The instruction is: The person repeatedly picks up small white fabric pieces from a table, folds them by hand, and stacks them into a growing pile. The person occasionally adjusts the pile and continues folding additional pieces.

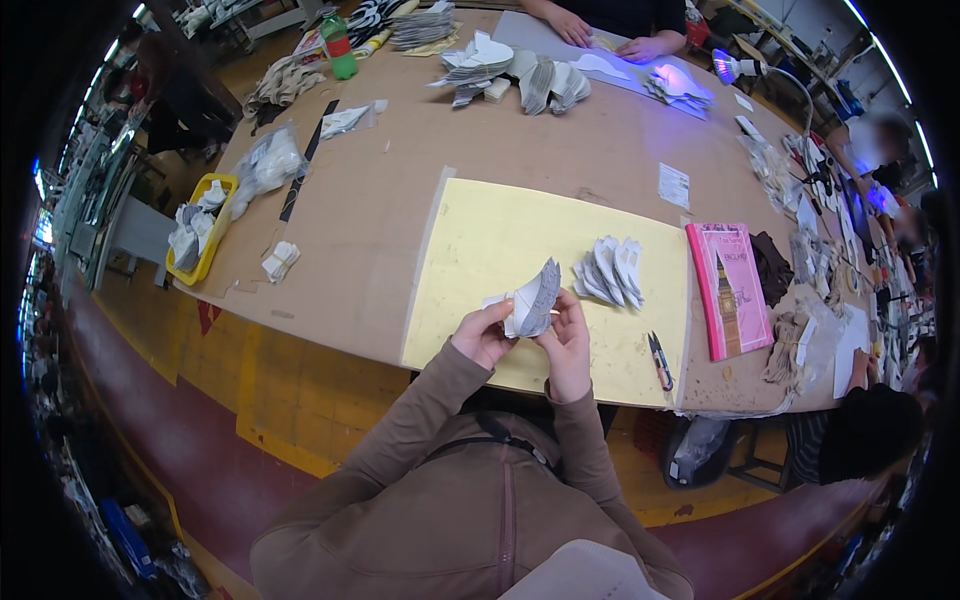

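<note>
A small stack of white and grey cut pieces is held up between my two hands, over the near part of a yellow sheet. My left hand grips its left side, with the thumb on top. On the right side, the fingers of my right hand are closed round the same stack. Another fanned pile of similar cut pieces lies on the sheet just beyond my right hand. A pair of thread snips rests near the sheet's right edge.
A pink notebook lies right of the sheet. Larger stacks of cut pieces are at the far side, where a person's hands work near a lit lamp. A yellow basket stands left, a green bottle far left.
</note>
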`<state>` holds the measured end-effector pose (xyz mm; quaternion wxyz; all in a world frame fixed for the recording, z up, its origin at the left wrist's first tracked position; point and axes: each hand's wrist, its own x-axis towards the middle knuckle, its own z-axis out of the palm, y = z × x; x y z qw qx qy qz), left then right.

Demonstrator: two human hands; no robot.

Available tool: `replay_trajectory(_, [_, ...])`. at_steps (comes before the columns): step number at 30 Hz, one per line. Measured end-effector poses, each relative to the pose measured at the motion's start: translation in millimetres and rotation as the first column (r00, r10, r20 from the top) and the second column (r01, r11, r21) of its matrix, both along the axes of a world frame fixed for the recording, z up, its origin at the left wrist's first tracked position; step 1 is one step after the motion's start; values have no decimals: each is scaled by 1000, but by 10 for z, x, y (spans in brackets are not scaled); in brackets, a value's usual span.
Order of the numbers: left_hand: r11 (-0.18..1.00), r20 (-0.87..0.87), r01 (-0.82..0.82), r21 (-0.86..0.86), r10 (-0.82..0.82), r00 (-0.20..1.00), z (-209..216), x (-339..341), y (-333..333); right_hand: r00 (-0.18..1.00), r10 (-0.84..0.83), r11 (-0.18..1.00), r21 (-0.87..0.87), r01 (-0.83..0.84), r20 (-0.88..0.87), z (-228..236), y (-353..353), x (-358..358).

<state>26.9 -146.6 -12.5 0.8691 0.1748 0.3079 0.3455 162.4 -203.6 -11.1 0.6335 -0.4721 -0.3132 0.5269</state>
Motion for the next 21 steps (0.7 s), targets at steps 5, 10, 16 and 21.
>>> replay_trajectory(5, [977, 234, 36, -211, 15, 972, -112, -77, 85, 1000, -20, 998, 51, 20, 9, 58, -19, 77])
replay_trajectory(10, [946, 454, 193, -261, -56, 889, -140, -199, 172, 996, -68, 998, 16, 67, 61, 199, -67, 78])
replay_trajectory(16, [959, 430, 140, -245, -22, 903, -186, -252, 150, 824, -128, 985, 166, 43, 552, 214, -99, -34])
replay_trajectory(21, [966, 240, -12, -257, 76, 968, -136, -167, 50, 273, -448, 891, 452, 53, 851, 236, -35, -134])
